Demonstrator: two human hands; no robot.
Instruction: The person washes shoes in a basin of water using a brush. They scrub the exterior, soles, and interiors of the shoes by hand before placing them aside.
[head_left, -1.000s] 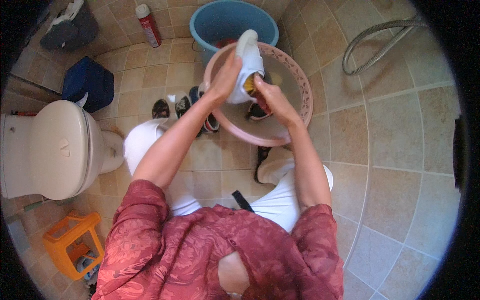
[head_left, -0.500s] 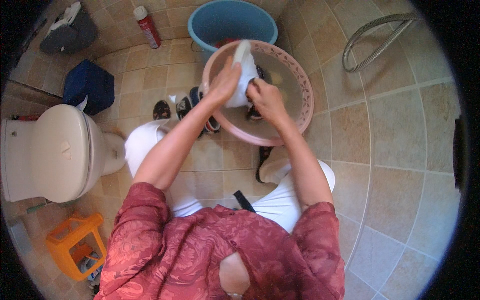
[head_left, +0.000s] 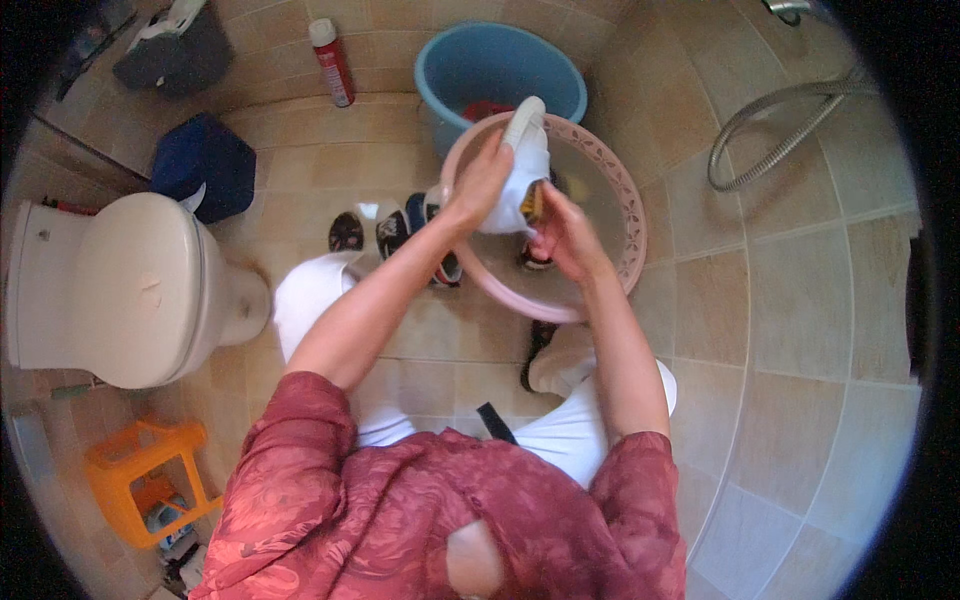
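Observation:
Over the pink basin (head_left: 632, 215), which has a cut-out pattern in its rim and cloudy water inside, I hold a white shoe (head_left: 519, 178) tilted with its pale sole facing up and left. My left hand (head_left: 481, 188) grips it along the left side. A scrubbing brush with yellowish bristles (head_left: 531, 203) is in my right hand (head_left: 568, 240), against the shoe's near right side; the fingers partly hide it. Below the white shoe, a dark shoe (head_left: 537, 258) shows partly in the basin.
Behind the basin stands a blue bucket (head_left: 440, 85) with something red inside. Several dark shoes (head_left: 393, 235) sit on the tiles left of the basin. Farther left are a toilet (head_left: 140, 290), a dark blue bin (head_left: 215, 165) and an orange stool (head_left: 150, 455). A red spray can (head_left: 334, 65) stands by the wall.
My right hand has turned, and the brush bristles now show between it and the shoe. The whole view has shifted, so the basin appears lower and farther right.

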